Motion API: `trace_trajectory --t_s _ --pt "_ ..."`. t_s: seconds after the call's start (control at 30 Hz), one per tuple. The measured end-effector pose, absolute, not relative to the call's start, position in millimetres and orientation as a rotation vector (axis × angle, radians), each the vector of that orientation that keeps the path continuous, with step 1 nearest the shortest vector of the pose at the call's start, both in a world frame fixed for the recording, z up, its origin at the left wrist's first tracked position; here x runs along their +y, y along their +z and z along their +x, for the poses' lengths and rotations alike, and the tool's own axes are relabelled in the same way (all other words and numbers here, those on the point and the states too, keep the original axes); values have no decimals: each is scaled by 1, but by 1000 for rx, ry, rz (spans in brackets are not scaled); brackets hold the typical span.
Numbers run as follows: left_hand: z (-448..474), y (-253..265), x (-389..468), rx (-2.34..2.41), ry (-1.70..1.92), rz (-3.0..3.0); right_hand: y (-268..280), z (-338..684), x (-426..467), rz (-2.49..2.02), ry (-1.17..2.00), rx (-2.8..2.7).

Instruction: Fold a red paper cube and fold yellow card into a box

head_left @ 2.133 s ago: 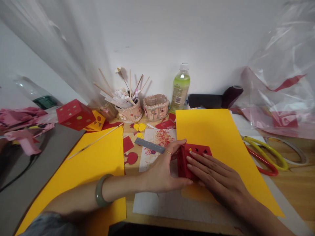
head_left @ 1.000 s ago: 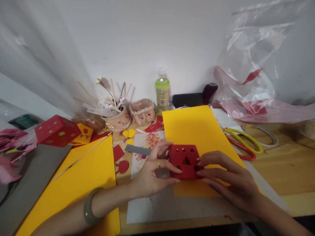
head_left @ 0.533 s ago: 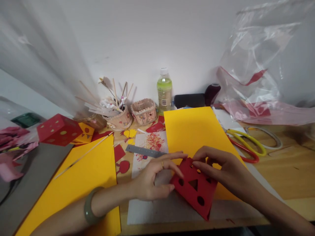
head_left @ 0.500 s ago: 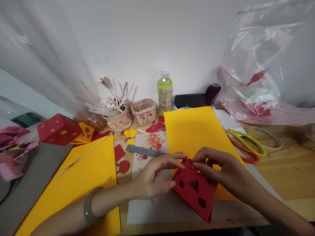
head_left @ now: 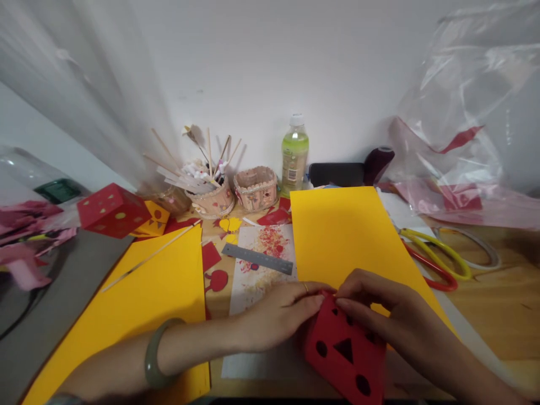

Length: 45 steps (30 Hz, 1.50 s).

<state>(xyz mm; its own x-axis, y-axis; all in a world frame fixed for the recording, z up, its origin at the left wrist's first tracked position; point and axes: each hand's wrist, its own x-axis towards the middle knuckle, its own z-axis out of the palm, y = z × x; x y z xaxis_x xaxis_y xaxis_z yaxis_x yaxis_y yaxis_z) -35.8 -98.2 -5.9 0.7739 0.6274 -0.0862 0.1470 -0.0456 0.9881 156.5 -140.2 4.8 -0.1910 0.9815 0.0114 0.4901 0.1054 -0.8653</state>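
A folded red paper shape (head_left: 331, 360) with round and triangular cut-out holes is tilted over the front of the table. At its upper tip, my left hand (head_left: 282, 315) pinches the edge between thumb and fingers. My right hand (head_left: 379, 304) grips the same top edge from the right, thumb and forefinger together close to the left fingertips. Beneath the hands lie a yellow sheet (head_left: 341, 230) and a white sheet (head_left: 248, 363). A grey metal ruler (head_left: 257, 259) rests on the white sheet, beyond my left hand.
Scissors with yellow and red handles (head_left: 442, 259) lie at the right. Yellow sheets (head_left: 169, 304) with a thin stick cover the left. Behind stand a drink bottle (head_left: 295, 154), small baskets (head_left: 256, 188) and a red paper box (head_left: 113, 211). Red scraps (head_left: 217, 280) are scattered about.
My left hand has closed in from spread fingers and now pinches the red paper's top edge. The red paper and both hands appear lower in view; the camera view has shifted.
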Motion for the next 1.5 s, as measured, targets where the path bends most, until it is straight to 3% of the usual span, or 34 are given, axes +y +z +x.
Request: trace_trajectory --t_s 0.77,1.13,1.37,1.5 --pt "-27 -12 -113 717 539 1414 3 139 -138 -1582 1067 -1668" --pt "-27 -10 -112 852 496 1555 -3 143 -140 -1524 1254 -1544" --pt "-28 -14 -115 861 487 1623 -2 158 -148 -1489 1071 -1567" --pt "-29 -15 -117 870 468 1654 -2 159 -162 -1384 668 -1797"
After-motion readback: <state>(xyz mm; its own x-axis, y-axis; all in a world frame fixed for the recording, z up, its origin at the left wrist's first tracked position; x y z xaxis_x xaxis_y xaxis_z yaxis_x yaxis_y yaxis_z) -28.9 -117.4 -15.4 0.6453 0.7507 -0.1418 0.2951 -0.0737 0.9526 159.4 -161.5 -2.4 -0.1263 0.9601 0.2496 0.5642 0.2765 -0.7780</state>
